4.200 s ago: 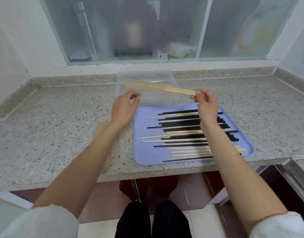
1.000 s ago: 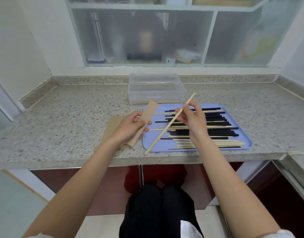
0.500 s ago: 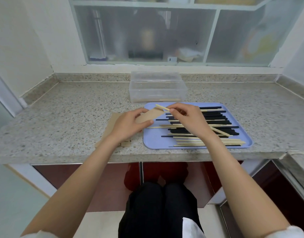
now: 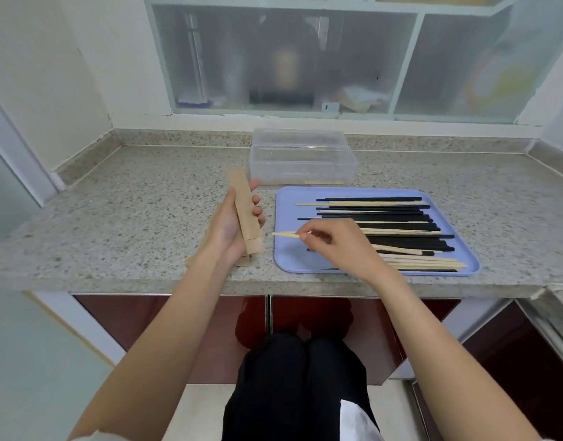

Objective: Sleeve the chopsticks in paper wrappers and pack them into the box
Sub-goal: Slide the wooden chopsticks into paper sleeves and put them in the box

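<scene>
My left hand (image 4: 234,227) holds a brown paper wrapper (image 4: 243,208) upright, fingers curled round it, just left of the blue tray (image 4: 288,259). My right hand (image 4: 340,246) is over the tray's left part and pinches a light wooden chopstick (image 4: 285,234) near its tip; the stick lies low and level, pointing left toward the wrapper. Several black and light chopsticks (image 4: 397,227) lie in a heap across the tray. The clear plastic box (image 4: 302,160) stands open behind the tray, with wrapped chopsticks faintly visible inside.
A stack of spare brown wrappers (image 4: 197,259) lies on the granite counter (image 4: 130,211) under my left wrist. A frosted window runs along the wall behind the box. The counter's front edge is close to my arms.
The wrapper has turned from slanting toward the tray to standing upright in my left hand. My right hand has dropped onto the tray and now pinches a chopstick lying level.
</scene>
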Motion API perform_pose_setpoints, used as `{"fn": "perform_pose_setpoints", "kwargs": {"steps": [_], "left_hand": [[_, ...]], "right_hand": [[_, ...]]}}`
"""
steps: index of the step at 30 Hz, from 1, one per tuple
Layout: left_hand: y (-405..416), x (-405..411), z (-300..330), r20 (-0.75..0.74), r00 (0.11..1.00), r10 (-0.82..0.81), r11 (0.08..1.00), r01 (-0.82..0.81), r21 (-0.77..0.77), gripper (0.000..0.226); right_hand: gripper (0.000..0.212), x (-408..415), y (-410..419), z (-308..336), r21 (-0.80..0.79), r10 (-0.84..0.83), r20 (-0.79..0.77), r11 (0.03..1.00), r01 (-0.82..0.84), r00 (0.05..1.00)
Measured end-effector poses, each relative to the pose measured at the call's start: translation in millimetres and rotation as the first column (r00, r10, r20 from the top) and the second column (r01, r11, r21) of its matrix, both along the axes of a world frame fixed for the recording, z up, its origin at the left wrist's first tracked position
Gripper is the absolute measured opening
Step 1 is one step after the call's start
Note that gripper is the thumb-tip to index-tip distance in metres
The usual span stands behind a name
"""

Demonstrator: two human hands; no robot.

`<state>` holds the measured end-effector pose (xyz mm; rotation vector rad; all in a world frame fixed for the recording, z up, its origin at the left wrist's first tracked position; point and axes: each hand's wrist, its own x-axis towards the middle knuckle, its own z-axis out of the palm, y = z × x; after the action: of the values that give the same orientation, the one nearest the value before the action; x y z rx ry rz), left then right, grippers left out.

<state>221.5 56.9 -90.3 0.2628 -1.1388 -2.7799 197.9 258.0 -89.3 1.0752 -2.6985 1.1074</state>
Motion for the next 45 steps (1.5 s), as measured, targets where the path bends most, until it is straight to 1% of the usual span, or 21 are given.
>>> {"fn": "perform_pose_setpoints", "kwargs": {"steps": [6,10,12,14,18,21,24,27,29,31,35,36,37,38,39,40,41,42,43,45], "left_hand": [[10.9,0.9,5.8,-0.07,0.987,0.142,0.986,-0.135,0.096,0.044],[20.0,0.2,5.3,-0.081,0.969,0.231,0.97,-0.223,0.102,0.045],[24.0,-1.1,5.1,-0.084,0.953,0.293,0.95,-0.28,0.138,0.046],[26.7,-2.4,5.2,-0.092,0.935,0.343,0.929,-0.323,0.183,0.047],[27.9,-4.2,6.6,-0.116,0.917,0.381,0.907,-0.346,0.239,0.049],[29.0,-4.9,7.6,-0.119,0.914,0.387,0.903,-0.35,0.247,0.048],[31.5,-3.0,6.5,-0.112,0.919,0.378,0.909,-0.347,0.23,0.05],[32.1,-1.4,4.5,-0.111,0.925,0.364,0.911,-0.329,0.248,0.052],[31.5,-0.4,3.1,-0.125,0.93,0.346,0.916,-0.306,0.259,0.053],[32.1,1.3,2.6,-0.142,0.934,0.329,0.925,-0.287,0.25,0.054],[38.5,6.0,2.2,-0.17,0.936,0.308,0.942,-0.274,0.196,0.052],[39.5,7.9,0.5,-0.174,0.939,0.296,0.951,-0.271,0.151,0.049],[40.2,10.5,-2.3,-0.173,0.945,0.276,0.961,-0.268,0.067,0.044],[39.7,12.9,-5.8,-0.163,0.956,0.245,0.964,-0.259,-0.065,0.036],[39.2,16.0,-9.6,-0.141,0.969,0.203,0.949,-0.23,-0.217,0.029],[38.2,19.0,-13.8,-0.115,0.979,0.167,0.915,-0.197,-0.352,0.024],[37.2,21.6,-16.3,-0.091,0.985,0.145,0.88,-0.171,-0.444,0.02],[36.2,24.4,-17.9,-0.063,0.988,0.138,0.857,-0.151,-0.493,0.017],[35.5,27.2,-18.5,-0.036,0.99,0.138,0.852,-0.137,-0.506,0.013],[34.2,31.8,-19.8,0.003,0.989,0.146,0.867,-0.127,-0.482,0.009]], "right_hand": [[0.018,9.6,-15.1,-9.2,0.067,-0.016,-0.149,0.997,0.027,0.989],[0.019,14.8,-23.9,-12.8,0.022,-0.065,-0.212,0.997,0.072,0.975],[0.018,15.7,-26.8,-14.5,-0.008,-0.091,-0.23,0.996,0.091,0.969],[0.016,16.7,-28.6,-16.2,-0.054,-0.12,-0.212,0.992,0.111,0.97],[0.013,19.6,-29.7,-19.4,-0.122,-0.17,-0.181,0.981,0.15,0.969],[0.011,18.9,-27.2,-23.0,-0.145,-0.222,-0.241,0.971,0.191,0.945],[0.012,19.0,-26.3,-23.8,-0.109,-0.23,-0.289,0.972,0.207,0.929],[0.012,22.8,-28.3,-22.9,-0.109,-0.207,-0.269,0.977,0.184,0.941],[0.012,24.9,-29.6,-23.5,-0.146,-0.201,-0.198,0.974,0.174,0.959],[0.011,25.8,-30.4,-24.6,-0.182,-0.201,-0.09,0.966,0.182,0.976],[0.009,30.8,-32.4,-24.5,-0.274,-0.178,0.117,0.94,0.204,0.977],[0.008,32.0,-32.7,-23.9,-0.291,-0.179,0.145,0.932,0.215,0.973],[0.006,32.8,-32.0,-23.8,-0.302,-0.186,0.153,0.926,0.225,0.971],[0.004,32.2,-30.8,-23.6,-0.306,-0.197,0.146,0.923,0.233,0.97],[0.002,31.3,-28.9,-24.1,-0.306,-0.209,0.135,0.921,0.241,0.969],[0.003,30.5,-26.2,-25.1,-0.302,-0.221,0.126,0.92,0.249,0.967],[0.004,29.6,-23.3,-25.9,-0.297,-0.229,0.116,0.92,0.254,0.966],[0.007,29.4,-20.3,-27.0,-0.293,-0.234,0.105,0.921,0.255,0.966],[0.01,29.9,-17.9,-28.2,-0.294,-0.23,0.095,0.923,0.248,0.969],[0.013,32.4,-14.7,-29.0,-0.31,-0.2,0.097,0.925,0.221,0.975]]}}
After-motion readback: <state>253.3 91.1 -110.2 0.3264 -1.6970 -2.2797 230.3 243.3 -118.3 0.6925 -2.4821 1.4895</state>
